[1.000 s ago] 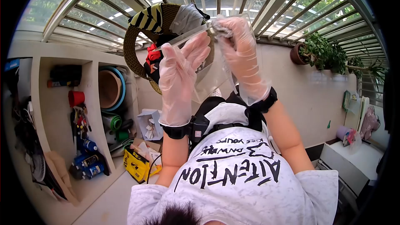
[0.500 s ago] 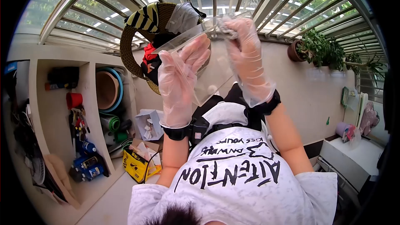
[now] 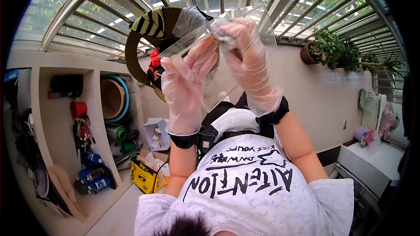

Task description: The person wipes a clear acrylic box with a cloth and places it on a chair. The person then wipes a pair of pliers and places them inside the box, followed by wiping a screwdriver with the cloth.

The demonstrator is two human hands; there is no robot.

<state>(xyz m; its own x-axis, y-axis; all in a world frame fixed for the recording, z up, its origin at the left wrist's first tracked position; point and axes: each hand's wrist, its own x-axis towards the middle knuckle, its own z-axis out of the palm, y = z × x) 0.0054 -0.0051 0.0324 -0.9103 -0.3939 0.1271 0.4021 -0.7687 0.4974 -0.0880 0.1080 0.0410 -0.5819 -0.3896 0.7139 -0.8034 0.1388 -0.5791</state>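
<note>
A clear, boxy transparent container (image 3: 218, 85) is held up in front of me, tilted. My left hand (image 3: 186, 87), in a thin clear glove, supports it from the left, with fingers stretched along its wall and the thumb apart. In my gloved right hand (image 3: 251, 61) a grey, crumpled cloth (image 3: 225, 35) is bunched, pressed against the container's upper part. Behind the container stands a woven basket (image 3: 133, 57) with a striped yellow-and-black cloth (image 3: 151, 22) and a grey cloth (image 3: 189, 22) over its rim.
Shelves (image 3: 94, 105) on the left hold a red cup (image 3: 78, 109), basins and blue bottles. A yellow bag (image 3: 144, 175) and a white box (image 3: 156, 133) stand near them. Potted plants (image 3: 334, 50) line the railing at right; a white cabinet (image 3: 372, 159) is at lower right.
The cloth in my right hand has shifted left along the container's upper part. The container has turned slightly, and my left hand has moved a little left with it.
</note>
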